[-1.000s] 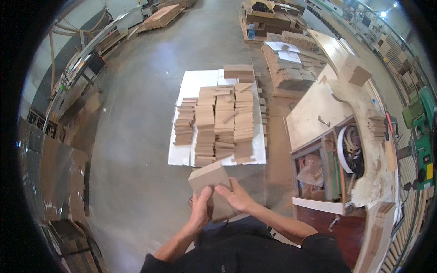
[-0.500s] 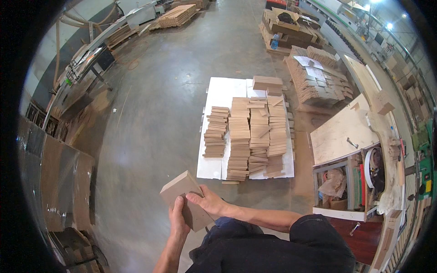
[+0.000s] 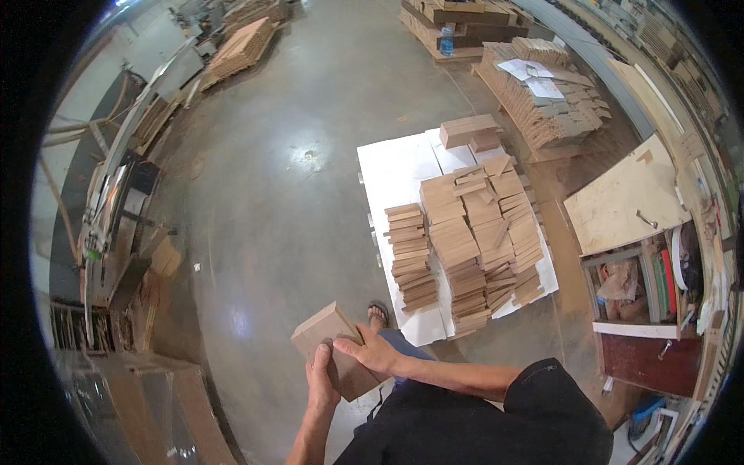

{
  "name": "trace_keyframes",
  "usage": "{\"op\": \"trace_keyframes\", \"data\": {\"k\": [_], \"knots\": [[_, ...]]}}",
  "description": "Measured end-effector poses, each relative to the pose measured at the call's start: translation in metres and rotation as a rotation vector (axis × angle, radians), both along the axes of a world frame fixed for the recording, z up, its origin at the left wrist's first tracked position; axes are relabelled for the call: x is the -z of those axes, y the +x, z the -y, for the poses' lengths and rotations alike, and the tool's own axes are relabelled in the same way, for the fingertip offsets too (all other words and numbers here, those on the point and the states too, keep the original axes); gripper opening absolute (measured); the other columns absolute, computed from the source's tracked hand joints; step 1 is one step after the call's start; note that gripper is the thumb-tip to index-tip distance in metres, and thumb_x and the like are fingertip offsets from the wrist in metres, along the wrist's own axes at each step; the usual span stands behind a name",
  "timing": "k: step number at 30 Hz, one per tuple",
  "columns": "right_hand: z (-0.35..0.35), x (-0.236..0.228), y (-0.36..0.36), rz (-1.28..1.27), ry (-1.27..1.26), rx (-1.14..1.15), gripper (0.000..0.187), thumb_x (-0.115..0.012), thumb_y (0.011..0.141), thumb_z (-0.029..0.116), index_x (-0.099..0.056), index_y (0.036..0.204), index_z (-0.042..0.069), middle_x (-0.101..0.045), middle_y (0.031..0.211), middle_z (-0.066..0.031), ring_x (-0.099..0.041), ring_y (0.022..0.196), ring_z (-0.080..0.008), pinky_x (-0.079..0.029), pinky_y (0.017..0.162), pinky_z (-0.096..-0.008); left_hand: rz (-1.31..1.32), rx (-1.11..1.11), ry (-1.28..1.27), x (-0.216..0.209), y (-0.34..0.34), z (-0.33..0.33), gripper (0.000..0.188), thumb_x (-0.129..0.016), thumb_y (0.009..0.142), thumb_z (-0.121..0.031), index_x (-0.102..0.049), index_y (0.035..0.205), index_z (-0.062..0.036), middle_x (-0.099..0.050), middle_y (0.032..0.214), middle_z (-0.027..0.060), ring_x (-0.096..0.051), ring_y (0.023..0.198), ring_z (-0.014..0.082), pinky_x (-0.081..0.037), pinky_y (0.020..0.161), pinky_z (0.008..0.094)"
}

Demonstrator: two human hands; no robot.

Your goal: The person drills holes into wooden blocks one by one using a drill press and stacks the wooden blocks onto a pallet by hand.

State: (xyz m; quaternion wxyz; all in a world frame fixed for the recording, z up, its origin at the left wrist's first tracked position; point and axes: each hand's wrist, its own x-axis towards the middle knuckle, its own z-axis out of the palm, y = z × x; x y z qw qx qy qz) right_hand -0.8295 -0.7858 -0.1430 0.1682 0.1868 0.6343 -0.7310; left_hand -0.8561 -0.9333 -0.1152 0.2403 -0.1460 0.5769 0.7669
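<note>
A stack of flat wooden boards or one thick block, its kind hard to tell, forms a wooden block [image 3: 338, 349] held in front of my body. My left hand [image 3: 322, 380] grips its left and lower side, thumb lying on the upper face. From the right, my right hand [image 3: 370, 350] is closed on its other edge, with its thumb close to the left one. The fingers beneath are hidden. Ahead and to the right, several rows of wooden pieces [image 3: 446, 221] lie on a white-topped pallet [image 3: 391, 163], out of reach of both hands.
Wrapped cardboard [image 3: 143, 403] stands at the lower left. A cabinet [image 3: 620, 209] with an open compartment is on the right. Farther back sits another loaded pallet [image 3: 542, 101], with papers on top. A machine [image 3: 108, 209] lines the left side. My sandalled foot [image 3: 377, 315] shows on the floor.
The view has turned and shifted, so the pallet appears farther right and tilted. My foot has come into view. Both hands keep hold of the wooden block.
</note>
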Motion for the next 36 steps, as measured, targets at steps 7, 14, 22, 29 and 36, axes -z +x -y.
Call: {"op": "trace_keyframes", "data": {"k": [7,14,22,29,36], "knots": [[-0.026,-0.013,-0.134,0.032,-0.078,0.218,0.081,-0.061,0.085,0.057,-0.041,0.130,-0.007,-0.053,0.124,-0.0209,-0.052,0.115,-0.0265,-0.043,0.096,-0.0354,0.139,0.177,-0.050,-0.025,-0.160,-0.039,0.053,-0.060,0.089,-0.032,-0.048,0.127,0.0030,-0.055,0.121,0.0149,-0.054,0.112,0.0264,-0.044,0.096,0.0417],[-0.103,-0.037,-0.252,-0.088,-0.136,0.606,0.071,-0.060,0.086,0.055,-0.052,0.125,-0.004,-0.058,0.118,-0.0201,-0.055,0.110,-0.0263,-0.044,0.093,-0.0354,0.082,0.570,-0.079,-0.024,-0.328,-0.139,0.054,-0.058,0.091,-0.031,-0.042,0.133,-0.0007,-0.052,0.126,0.0135,-0.051,0.115,0.0257,-0.043,0.098,0.0399],[-0.194,0.045,-0.404,0.101,-0.062,0.954,0.064,-0.061,0.088,0.048,-0.052,0.128,-0.002,-0.062,0.116,-0.0152,-0.057,0.109,-0.0216,-0.044,0.093,-0.0334,0.105,1.001,-0.123,0.071,-0.520,-0.274,0.062,-0.060,0.089,-0.031,-0.036,0.138,-0.0003,-0.050,0.131,0.0149,-0.050,0.118,0.0258,-0.043,0.098,0.0403],[-0.272,0.110,-0.520,0.246,0.202,1.220,0.064,-0.057,0.087,0.055,-0.055,0.122,0.002,-0.064,0.109,-0.0218,-0.062,0.100,-0.0348,-0.048,0.084,-0.0390,0.291,1.239,-0.182,0.136,-0.645,-0.399,0.062,-0.066,0.087,-0.027,-0.035,0.134,-0.0009,-0.050,0.124,0.0149,-0.050,0.115,0.0225,-0.044,0.095,0.0378],[-0.357,0.162,-0.565,0.346,0.314,1.361,0.066,-0.053,0.089,0.054,-0.057,0.115,-0.006,-0.068,0.088,-0.0223,-0.065,0.090,-0.0353,-0.049,0.080,-0.0392,0.205,1.441,-0.207,0.183,-0.689,-0.521,0.070,-0.069,0.084,-0.030,-0.029,0.134,-0.0015,-0.050,0.121,0.0148,-0.051,0.112,0.0234,-0.046,0.092,0.0375]]}}
